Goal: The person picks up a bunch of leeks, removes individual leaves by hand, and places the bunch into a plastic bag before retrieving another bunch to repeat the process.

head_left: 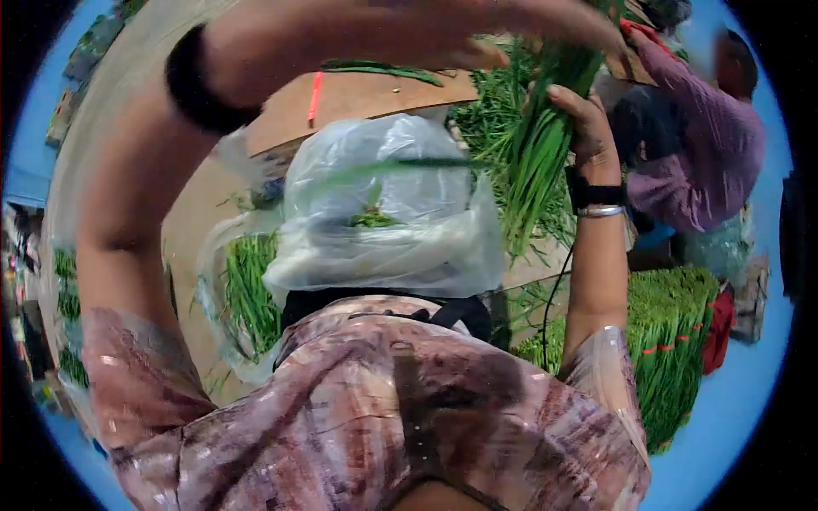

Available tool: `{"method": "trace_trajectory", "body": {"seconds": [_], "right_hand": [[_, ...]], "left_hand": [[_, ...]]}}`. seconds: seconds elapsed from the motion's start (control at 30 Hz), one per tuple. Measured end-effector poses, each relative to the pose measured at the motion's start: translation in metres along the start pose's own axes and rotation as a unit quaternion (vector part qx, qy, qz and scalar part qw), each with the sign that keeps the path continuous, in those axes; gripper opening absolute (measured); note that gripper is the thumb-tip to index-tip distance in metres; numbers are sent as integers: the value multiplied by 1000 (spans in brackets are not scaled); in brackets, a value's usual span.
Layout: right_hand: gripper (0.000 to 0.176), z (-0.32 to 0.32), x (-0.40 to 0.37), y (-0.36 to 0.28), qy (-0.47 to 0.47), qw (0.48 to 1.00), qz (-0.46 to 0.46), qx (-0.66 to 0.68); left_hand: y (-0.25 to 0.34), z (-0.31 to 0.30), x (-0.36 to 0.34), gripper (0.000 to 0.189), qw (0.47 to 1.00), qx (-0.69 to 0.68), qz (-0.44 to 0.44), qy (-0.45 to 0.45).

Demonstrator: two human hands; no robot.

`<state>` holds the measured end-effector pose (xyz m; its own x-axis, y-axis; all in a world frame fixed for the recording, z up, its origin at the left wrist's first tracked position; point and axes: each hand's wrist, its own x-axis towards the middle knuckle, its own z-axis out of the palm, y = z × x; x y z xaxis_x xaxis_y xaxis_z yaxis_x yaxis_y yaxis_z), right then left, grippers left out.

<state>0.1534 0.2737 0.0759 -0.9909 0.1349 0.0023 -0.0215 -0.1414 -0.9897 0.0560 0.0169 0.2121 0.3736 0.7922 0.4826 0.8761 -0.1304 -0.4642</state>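
Right fingers curl round the green stalks while blurred left fingers stretch across them.

The bench had a flat brown top, evenly lit. Pale, dull floor ran left of the bench and on beyond it. Blurred clutter lined the far left; blue backdrop, unclear whether wall or sheeting, lay well to its right.

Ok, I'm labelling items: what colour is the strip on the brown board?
The strip is red, showing best in the head view.
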Motion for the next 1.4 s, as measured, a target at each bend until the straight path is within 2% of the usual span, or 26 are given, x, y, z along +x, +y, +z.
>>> {"method": "trace_trajectory", "body": {"seconds": [0.07,0.1,0.17,0.2,0.23,0.27,0.3,0.37,0.47,0.5,0.53,0.6,0.63,0.73,0.77,0.8,0.83,0.93,0.97,1.07,1.1,1.2,1.23,1.3,1.37,1.4], "right_hand": [[44,-37,-12,5,42,991,39,124],[40,-50,-19,9,24,987,19,158],[35,-70,-33,18,-18,974,-22,223],[33,-79,-36,26,-43,966,-40,254],[39,-86,-35,40,-21,957,-47,286],[41,-82,-36,41,-27,952,-54,301],[43,-71,-38,46,-33,946,-56,317],[47,-53,-39,54,-40,931,-40,361],[49,-22,-25,63,-116,888,-44,442],[51,-7,-25,62,-100,876,-29,470],[52,-1,-17,67,-131,874,-23,467],[52,7,2,82,-194,867,-11,459],[54,15,8,87,-178,877,17,447],[52,35,31,99,-225,884,80,403],[53,43,37,93,-232,900,72,362],[51,51,53,104,-225,881,91,406],[51,62,64,101,-232,874,82,419],[51,96,100,71,-255,858,77,440],[51,106,107,60,-260,852,83,446],[52,120,149,52,-220,893,166,355],[54,124,149,57,-137,914,163,344],[51,111,177,117,-10,952,188,240],[47,96,182,141,21,952,230,200],[46,93,184,153,51,947,214,236],[42,100,176,140,81,936,218,263],[43,100,175,138,64,933,220,278]], "left_hand": [[-9,11,-42,47,956,-158,-174,175],[-5,16,-63,45,914,-224,-300,159],[2,25,-106,44,750,-344,-542,160],[25,45,-111,51,666,-404,-619,102],[45,66,-110,61,704,-443,-553,33],[63,74,-99,77,708,-471,-520,-84],[83,95,-91,91,676,-540,-492,-96],[104,129,-67,97,642,-619,-449,-51],[134,187,-55,87,423,-812,-400,45],[144,185,-51,91,385,-828,-409,0],[152,183,-50,95,346,-840,-416,-46],[169,170,-55,88,261,-874,-410,15],[175,163,-59,85,218,-888,-403,46],[178,157,-76,69,167,-894,-407,86],[176,151,-77,66,160,-880,-433,111],[172,144,-79,63,152,-866,-457,137],[167,145,-84,59,112,-869,-455,161],[137,139,-93,57,132,-847,-471,209],[126,134,-91,50,141,-828,-477,260],[94,150,-124,55,68,-849,-477,217],[85,165,-136,49,30,-840,-485,240],[74,213,-162,38,-91,-796,-509,315],[75,210,-160,38,-95,-796,-498,331],[78,210,-157,37,-110,-801,-473,351],[80,214,-156,36,-117,-811,-444,363],[80,214,-155,36,-132,-803,-452,365]]}}
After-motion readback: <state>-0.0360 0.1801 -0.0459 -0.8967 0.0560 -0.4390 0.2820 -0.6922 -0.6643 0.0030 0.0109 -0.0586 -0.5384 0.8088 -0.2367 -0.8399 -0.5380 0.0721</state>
